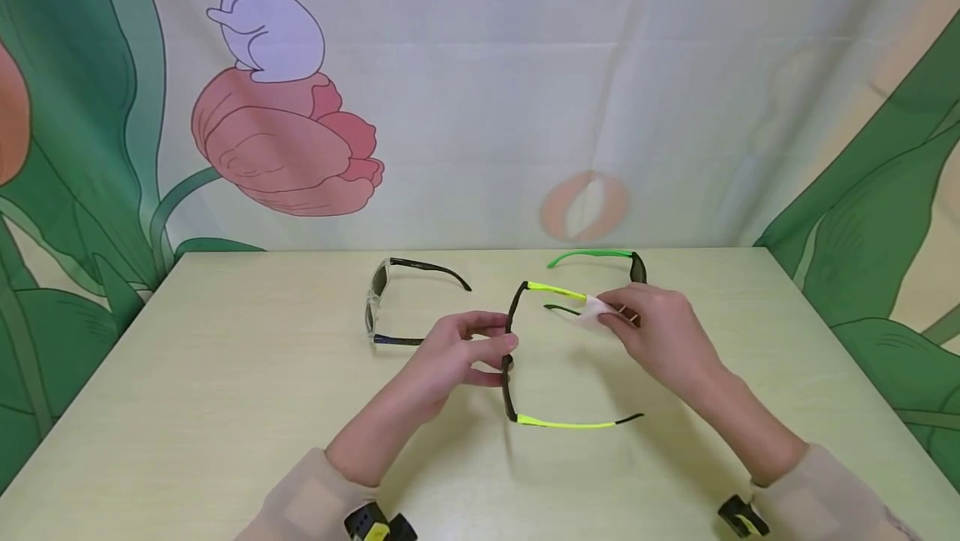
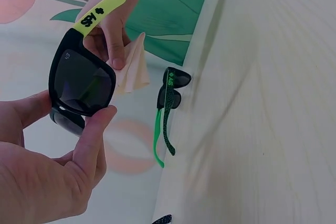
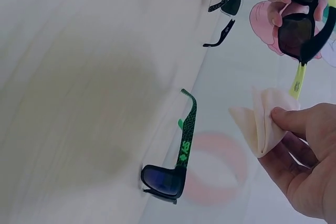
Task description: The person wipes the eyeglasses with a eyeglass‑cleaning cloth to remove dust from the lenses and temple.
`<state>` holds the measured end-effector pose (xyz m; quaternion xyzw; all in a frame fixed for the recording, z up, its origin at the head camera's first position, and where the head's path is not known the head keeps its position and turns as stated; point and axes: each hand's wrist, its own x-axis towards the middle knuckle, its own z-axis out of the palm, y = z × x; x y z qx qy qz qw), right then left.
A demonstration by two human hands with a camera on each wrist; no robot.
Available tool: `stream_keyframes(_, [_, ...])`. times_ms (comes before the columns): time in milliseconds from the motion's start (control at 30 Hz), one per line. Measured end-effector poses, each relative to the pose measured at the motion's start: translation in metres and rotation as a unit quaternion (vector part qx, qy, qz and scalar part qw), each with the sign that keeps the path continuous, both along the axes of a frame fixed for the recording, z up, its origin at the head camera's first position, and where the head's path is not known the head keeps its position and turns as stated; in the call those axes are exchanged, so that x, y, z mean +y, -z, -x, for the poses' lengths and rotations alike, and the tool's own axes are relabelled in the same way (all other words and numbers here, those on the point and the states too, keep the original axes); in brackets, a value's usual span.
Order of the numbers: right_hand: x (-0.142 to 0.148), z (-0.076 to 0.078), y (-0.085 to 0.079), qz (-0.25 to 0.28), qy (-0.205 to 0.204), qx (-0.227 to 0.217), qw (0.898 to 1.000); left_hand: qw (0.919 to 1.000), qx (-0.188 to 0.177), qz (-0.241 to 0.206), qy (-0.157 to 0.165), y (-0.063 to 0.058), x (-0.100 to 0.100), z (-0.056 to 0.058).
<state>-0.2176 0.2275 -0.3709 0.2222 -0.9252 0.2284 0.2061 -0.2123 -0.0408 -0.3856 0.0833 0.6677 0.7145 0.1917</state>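
The left hand (image 1: 462, 358) pinches yellow-armed sunglasses (image 2: 84, 81) (likely light, stiff, best held by the rims (image 1: 513, 309)), the right hand (image 1: 667, 331) gripping a soft-looking cloth (image 3: 264, 124)

The held pair (image 1: 507, 395) was above the table (image 1: 225, 408), between the left hand (image 1: 465, 353) at its front and the right hand (image 1: 660, 333). Its far temple (image 1: 555, 289) and near temple (image 1: 566, 423) ran rightward. The cloth (image 1: 595, 308) was in the right hand, at the far temple. On the table, the left pair (image 1: 379, 280) stood behind the left hand, temples to the right; the right pair (image 1: 638, 267) lay behind the right hand, near the back edge. The backdrop (image 1: 480, 132) hung behind the table.
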Motion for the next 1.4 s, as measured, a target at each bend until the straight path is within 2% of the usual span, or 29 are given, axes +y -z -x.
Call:
stream_keyframes(267, [0.006, 0.001, 0.001, 0.017, -0.003, 0.010, 1.000, 0.9992, -0.008, -0.029, -0.024, -0.002, -0.003, 0.002])
stream_keyframes(433, [0.009, 0.000, 0.002, 0.014, 0.007, 0.002, 1.000, 0.9990, -0.007, -0.031, -0.032, -0.003, -0.005, 0.003])
stream_keyframes(733, [0.018, -0.001, 0.006, 0.020, 0.020, -0.023, 0.999, 0.9990, -0.001, -0.021, -0.040, -0.003, -0.012, 0.011])
stream_keyframes(1167, [0.025, -0.001, 0.009, 0.014, 0.035, -0.033, 0.999, 0.9983, -0.004, -0.002, -0.059, 0.005, -0.021, 0.026])
stream_keyframes(1400, [0.027, -0.001, 0.010, 0.012, 0.036, -0.024, 0.999, 0.9976, 0.003, 0.021, -0.065, 0.002, -0.022, 0.036])
